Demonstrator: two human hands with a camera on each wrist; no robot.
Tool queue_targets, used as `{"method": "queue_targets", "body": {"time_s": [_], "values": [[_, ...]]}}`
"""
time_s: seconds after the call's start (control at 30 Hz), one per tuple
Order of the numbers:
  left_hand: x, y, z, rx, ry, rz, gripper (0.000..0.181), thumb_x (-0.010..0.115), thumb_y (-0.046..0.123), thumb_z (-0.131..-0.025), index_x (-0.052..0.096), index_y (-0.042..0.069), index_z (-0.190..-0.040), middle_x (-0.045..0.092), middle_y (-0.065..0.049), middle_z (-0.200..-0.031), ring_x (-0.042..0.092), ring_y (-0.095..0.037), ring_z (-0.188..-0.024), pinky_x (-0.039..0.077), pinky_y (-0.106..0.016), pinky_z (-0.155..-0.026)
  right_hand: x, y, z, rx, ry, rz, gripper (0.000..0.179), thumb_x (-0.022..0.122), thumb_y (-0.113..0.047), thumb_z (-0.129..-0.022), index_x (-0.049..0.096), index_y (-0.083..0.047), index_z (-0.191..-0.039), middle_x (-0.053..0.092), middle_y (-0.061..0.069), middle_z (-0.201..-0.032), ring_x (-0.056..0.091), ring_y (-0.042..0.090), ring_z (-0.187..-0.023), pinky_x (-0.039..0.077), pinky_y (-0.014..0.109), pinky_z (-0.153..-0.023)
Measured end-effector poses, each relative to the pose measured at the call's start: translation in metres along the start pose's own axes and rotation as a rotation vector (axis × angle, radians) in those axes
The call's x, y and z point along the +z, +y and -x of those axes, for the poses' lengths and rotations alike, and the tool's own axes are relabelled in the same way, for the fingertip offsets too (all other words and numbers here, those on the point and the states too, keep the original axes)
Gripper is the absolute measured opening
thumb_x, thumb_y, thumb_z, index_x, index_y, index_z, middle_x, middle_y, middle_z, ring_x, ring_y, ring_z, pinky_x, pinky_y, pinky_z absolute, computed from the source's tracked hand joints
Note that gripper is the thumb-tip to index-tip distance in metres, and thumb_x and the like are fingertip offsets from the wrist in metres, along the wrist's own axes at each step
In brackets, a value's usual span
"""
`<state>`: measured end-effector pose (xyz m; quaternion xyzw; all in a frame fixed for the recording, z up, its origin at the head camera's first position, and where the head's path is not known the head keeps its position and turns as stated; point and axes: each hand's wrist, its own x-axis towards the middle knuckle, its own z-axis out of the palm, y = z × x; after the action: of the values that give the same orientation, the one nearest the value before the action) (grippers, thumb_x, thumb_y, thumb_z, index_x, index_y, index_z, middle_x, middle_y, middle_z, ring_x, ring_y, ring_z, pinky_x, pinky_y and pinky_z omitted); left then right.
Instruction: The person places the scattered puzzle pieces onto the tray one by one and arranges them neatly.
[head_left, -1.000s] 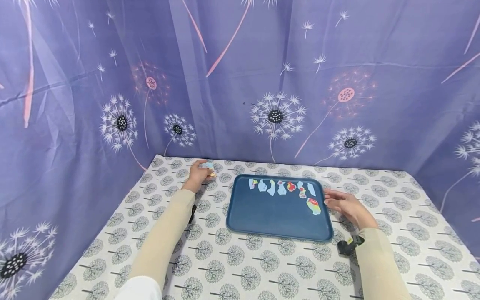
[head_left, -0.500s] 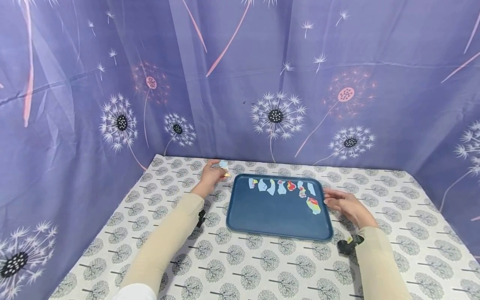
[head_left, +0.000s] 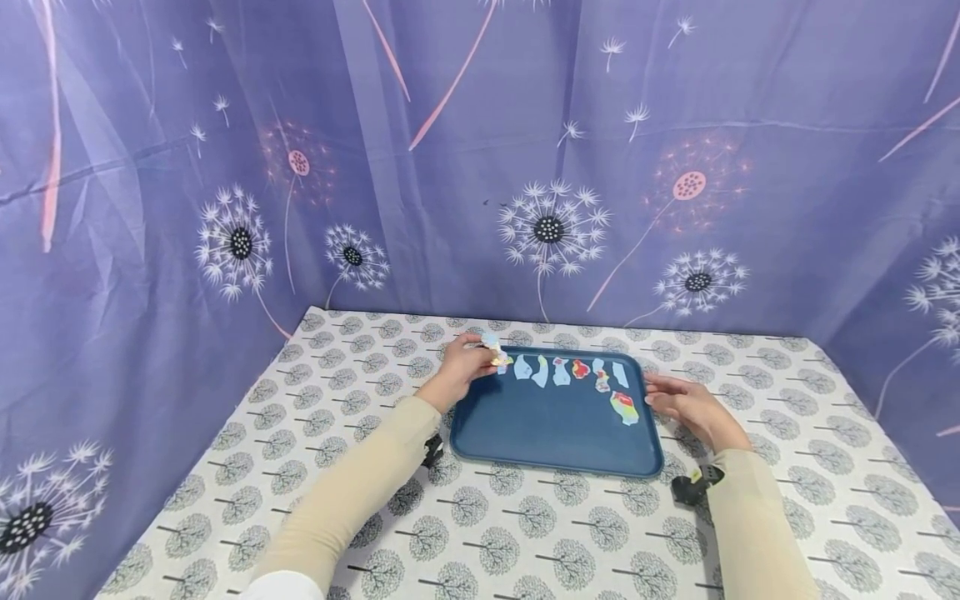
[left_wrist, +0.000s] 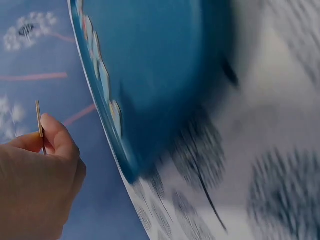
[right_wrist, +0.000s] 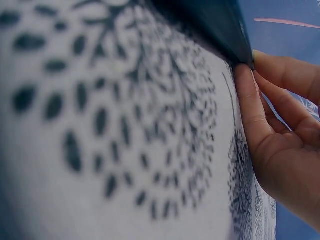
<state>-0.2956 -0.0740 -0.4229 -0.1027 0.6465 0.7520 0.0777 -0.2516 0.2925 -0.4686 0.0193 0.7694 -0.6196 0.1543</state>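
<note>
My left hand [head_left: 463,367] pinches a thin puzzle piece [head_left: 491,342], light blue and yellow, over the far left corner of a dark blue tray [head_left: 555,437]. In the left wrist view the held piece [left_wrist: 39,120] appears edge-on between thumb and finger. Along the tray's far side lies a row of several irregular flat pieces [head_left: 562,372], mostly light blue. A larger red, yellow and blue piece [head_left: 624,408] lies below the row's right end. With fingers fairly straight, my right hand [head_left: 693,408] touches the tray's right rim; its fingertips meet the rim [right_wrist: 242,55] in the right wrist view.
The tray stands on a table covered by a white cloth [head_left: 502,542] printed with grey trees. Purple curtains [head_left: 450,233] with dandelions hang behind the table and at both sides. A black wrist camera [head_left: 693,487] is strapped under the right forearm.
My left hand has moved right with the puzzle piece, from the cloth left of the tray to over its far left corner. The right hand has stayed at the tray's rim.
</note>
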Motion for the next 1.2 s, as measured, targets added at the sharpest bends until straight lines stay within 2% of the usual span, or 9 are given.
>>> {"method": "queue_targets", "body": {"time_s": [0.2,0.4,0.67,1.0,1.13,1.2], "values": [[0.024,-0.007,0.01,-0.018,-0.059,-0.008,0.048,0.06,-0.015,-0.084,0.045,-0.007,-0.129,0.06,-0.018,-0.093,0.064,-0.014,-0.064,0.062,-0.027,-0.072,0.002,-0.002,0.001,0.002,-0.003,0.009,0.068,0.063,-0.009,-0.092,0.028,0.0,-0.15,0.036,0.027,-0.144,0.056,0.0,-0.101,0.049,0.021,-0.098],[0.048,-0.013,0.018,-0.046,-0.101,-0.062,0.05,0.063,-0.012,-0.083,0.046,-0.004,-0.13,0.063,-0.018,-0.091,0.062,-0.014,-0.061,0.062,-0.029,-0.072,0.003,-0.003,0.001,-0.001,-0.003,0.007,0.067,0.061,-0.008,-0.092,0.027,0.001,-0.15,0.034,0.029,-0.146,0.056,0.0,-0.1,0.049,0.021,-0.098],[0.08,-0.021,0.024,-0.048,-0.117,-0.106,0.042,0.065,-0.011,-0.083,0.052,-0.003,-0.122,0.065,-0.017,-0.088,0.061,-0.013,-0.057,0.062,-0.028,-0.068,0.002,-0.003,0.001,-0.01,-0.002,0.004,0.067,0.062,-0.008,-0.092,0.028,0.002,-0.149,0.036,0.029,-0.144,0.057,-0.001,-0.099,0.05,0.021,-0.096],[0.105,-0.034,0.029,-0.083,-0.159,-0.17,0.039,0.067,-0.011,-0.083,0.054,0.0,-0.118,0.06,-0.01,-0.078,0.059,-0.015,-0.06,0.062,-0.027,-0.064,0.002,-0.002,0.001,0.013,0.012,0.026,0.068,0.063,-0.01,-0.092,0.029,0.0,-0.149,0.039,0.026,-0.143,0.056,-0.001,-0.099,0.05,0.022,-0.097],[0.112,-0.038,0.029,-0.096,-0.163,-0.184,0.037,0.067,-0.012,-0.081,0.056,0.001,-0.114,0.065,-0.017,-0.086,0.062,-0.017,-0.061,0.062,-0.027,-0.062,0.003,-0.002,0.002,0.007,0.015,0.027,0.067,0.062,-0.009,-0.092,0.029,0.001,-0.149,0.039,0.027,-0.143,0.057,-0.001,-0.098,0.051,0.022,-0.096],[0.116,-0.04,0.03,-0.096,-0.165,-0.193,0.035,0.067,-0.014,-0.08,0.056,0.001,-0.11,0.065,-0.021,-0.101,0.064,-0.017,-0.059,0.061,-0.026,-0.06,0.003,-0.003,0.002,0.005,0.019,0.025,0.067,0.062,-0.009,-0.092,0.029,0.001,-0.149,0.039,0.027,-0.143,0.057,-0.001,-0.097,0.051,0.021,-0.095]]}}
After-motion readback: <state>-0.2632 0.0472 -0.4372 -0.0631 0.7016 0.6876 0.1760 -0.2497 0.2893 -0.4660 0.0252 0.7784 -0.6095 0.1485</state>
